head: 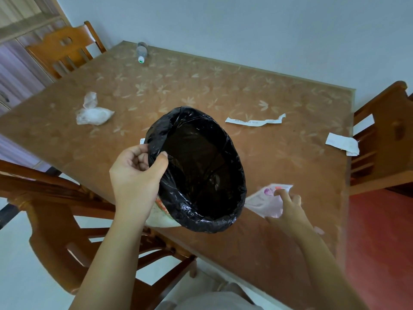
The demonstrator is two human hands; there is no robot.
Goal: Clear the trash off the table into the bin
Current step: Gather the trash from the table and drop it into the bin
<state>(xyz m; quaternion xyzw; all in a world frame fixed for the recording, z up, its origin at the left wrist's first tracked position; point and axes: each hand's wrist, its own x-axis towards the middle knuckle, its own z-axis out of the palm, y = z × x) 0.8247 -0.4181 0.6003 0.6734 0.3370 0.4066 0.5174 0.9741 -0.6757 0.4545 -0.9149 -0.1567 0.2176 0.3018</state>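
Note:
My left hand (pixel 136 173) grips the rim of a small bin (pixel 237 193) lined with a black plastic bag, held tilted above the near part of the brown table (pixel 201 90). My right hand (pixel 288 209) is closed on a pale pink wrapper (pixel 263 202) just right of the bin's rim. Other trash lies on the table: crumpled clear plastic (pixel 93 113) at the left, a long paper receipt strip (pixel 254 121) beyond the bin, a folded white paper (pixel 342 144) at the right edge, and a plastic bottle (pixel 142 52) lying at the far edge.
Wooden chairs stand at the far left (pixel 64 48), near left (pixel 55 231) and right (pixel 384 139) of the table. A small pink scrap (pixel 318 230) lies by my right wrist. A pale wall runs behind the table.

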